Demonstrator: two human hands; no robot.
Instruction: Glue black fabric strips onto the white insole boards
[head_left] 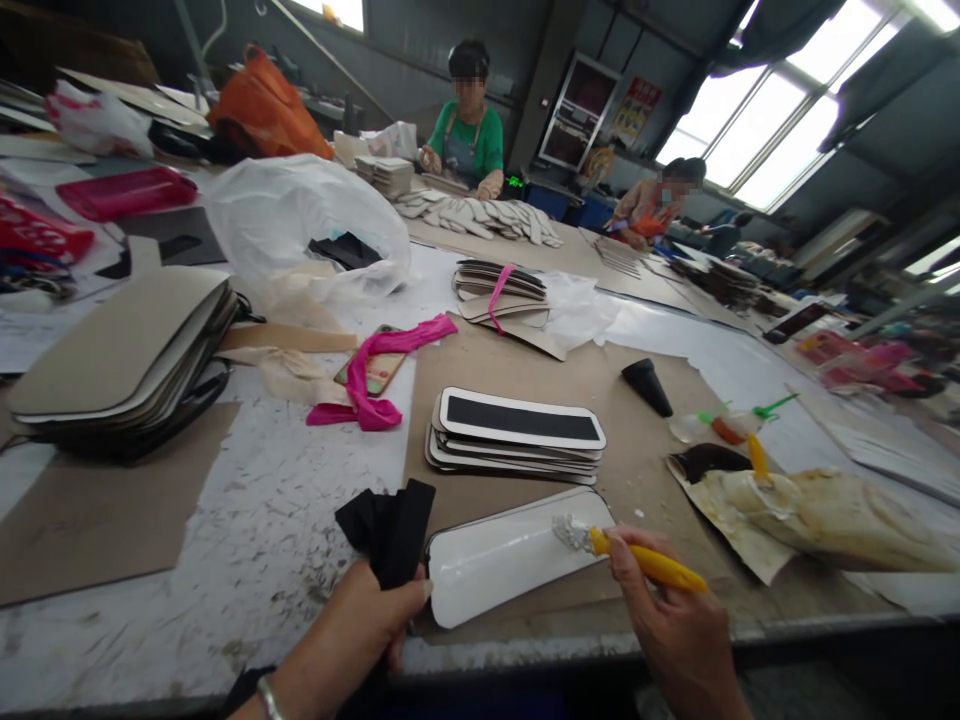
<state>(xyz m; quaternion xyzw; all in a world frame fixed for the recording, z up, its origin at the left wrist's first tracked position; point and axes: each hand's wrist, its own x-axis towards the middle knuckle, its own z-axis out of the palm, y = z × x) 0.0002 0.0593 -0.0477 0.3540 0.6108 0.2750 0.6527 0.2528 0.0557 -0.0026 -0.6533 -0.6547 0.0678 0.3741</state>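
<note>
My right hand (667,610) is closed around the yellow handle of a glue brush (660,566). Its whitish, glue-caked head rests on the right part of a white, round-cornered panel (495,565), whose surface looks wet and shiny. At the panel's left end, my left hand (367,615) grips a bunch of black fabric strips (401,530), with the thumb at the panel's edge. Just behind lies a stack of similar panels (517,455), the top one bearing a black strip (517,420) along its middle.
A glue-stained bag (832,510) lies at right, near a black cone (646,388) and small bottles (739,425). Behind the stack is a pink-tied bundle (502,295). Left are a pink strap (367,375), a plastic bag (300,220) and beige panels (120,340). Two co-workers sit beyond.
</note>
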